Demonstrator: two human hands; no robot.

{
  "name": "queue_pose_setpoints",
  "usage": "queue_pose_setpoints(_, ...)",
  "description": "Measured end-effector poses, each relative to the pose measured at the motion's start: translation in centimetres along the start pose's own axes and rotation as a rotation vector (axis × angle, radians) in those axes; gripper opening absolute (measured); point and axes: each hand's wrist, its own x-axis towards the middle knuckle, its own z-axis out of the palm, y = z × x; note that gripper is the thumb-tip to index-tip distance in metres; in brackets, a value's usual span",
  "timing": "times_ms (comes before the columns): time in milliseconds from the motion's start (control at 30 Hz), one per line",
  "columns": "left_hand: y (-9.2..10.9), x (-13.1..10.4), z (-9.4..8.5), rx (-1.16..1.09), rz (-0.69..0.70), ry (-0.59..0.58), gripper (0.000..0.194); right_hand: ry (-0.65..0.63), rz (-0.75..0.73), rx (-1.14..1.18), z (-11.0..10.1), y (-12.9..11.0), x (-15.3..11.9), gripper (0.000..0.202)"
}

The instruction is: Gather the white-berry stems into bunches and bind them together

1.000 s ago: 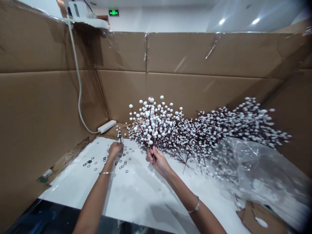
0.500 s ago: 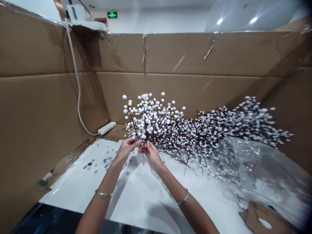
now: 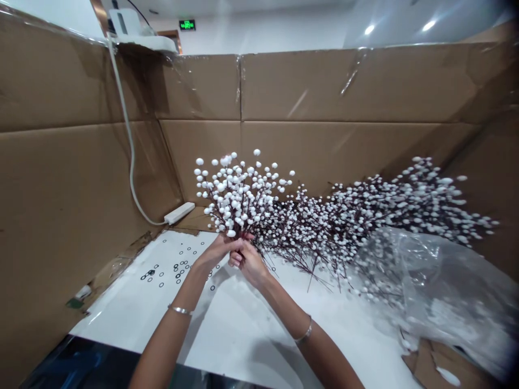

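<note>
A bunch of artificial white berry stems (image 3: pixel 239 194) stands upright between my two hands, its dark stalks gathered low down. My left hand (image 3: pixel 217 251) is closed round the stalks just under the berries. Against it, my right hand (image 3: pixel 249 262) has its fingers curled at the lower stalks; the thumbs meet in front. Whether anything small is pinched there is hidden. Several small black rings (image 3: pixel 178 273) lie scattered on the white sheet to the left of my hands. A large pile of similar berry stems (image 3: pixel 348 221) rests behind and to the right.
Cardboard walls (image 3: pixel 308 89) enclose the white work surface (image 3: pixel 133 319). A clear plastic bag (image 3: pixel 441 281) lies at the right, with a torn cardboard piece (image 3: pixel 441 362) in front. A white power strip (image 3: pixel 179 213) and its cable (image 3: pixel 130 140) sit in the back left corner.
The berry bunch has shifted slightly left. My hands have come together, the left wrapping the stalks and the right folding in close against it.
</note>
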Motion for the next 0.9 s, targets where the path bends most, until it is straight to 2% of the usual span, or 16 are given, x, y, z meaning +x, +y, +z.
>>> queue_pose_setpoints(67, 0.4, -0.2, -0.3, 0.030, -0.060, -0.078, 0.052, -0.012, 0.014, -0.048, 0.0, 0.1, -0.1, 0.051)
queue_pose_setpoints(333, 2.4, -0.4, 0.4, 0.137, -0.183, -0.182, 0.051, -0.017, 0.059, -0.121, -0.2, 0.2, 0.1, 0.053)
queue_pose_setpoints(567, 2.5, -0.3, 1.4, 0.210, -0.244, -0.071, 0.060, 0.007, 0.001, -0.193, -0.1, 0.6, 0.4, 0.048)
queue_pose_setpoints(733, 2.2, -0.4, 1.4, 0.217, -0.229, -0.047, 0.064, 0.008, -0.050, -0.239, -0.3, 0.7, 0.5, 0.047)
queue_pose_setpoints(900, 2.7, -0.7, 1.8, 0.236, -0.211, -0.035, 0.059, -0.025, 0.023, -0.266, -0.3, 0.0, 0.3, 0.051)
